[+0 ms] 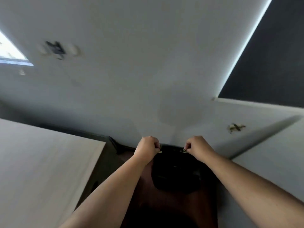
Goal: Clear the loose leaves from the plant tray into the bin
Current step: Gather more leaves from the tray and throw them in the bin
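A black bin (176,171) stands on the floor against the white wall, dark inside. Both of my hands are held over its far rim. My left hand (148,148) is closed with a small yellow-green bit of leaf (160,151) showing at the fingertips. My right hand (195,148) is closed too, pinching a small greenish leaf piece (183,150). The plant tray is out of view.
A pale wooden cabinet top (41,162) lies to the left of the bin. A white ledge (263,145) runs on the right, with a few loose dry leaves (236,127) lying on it. A dark blind (271,63) covers the window above it.
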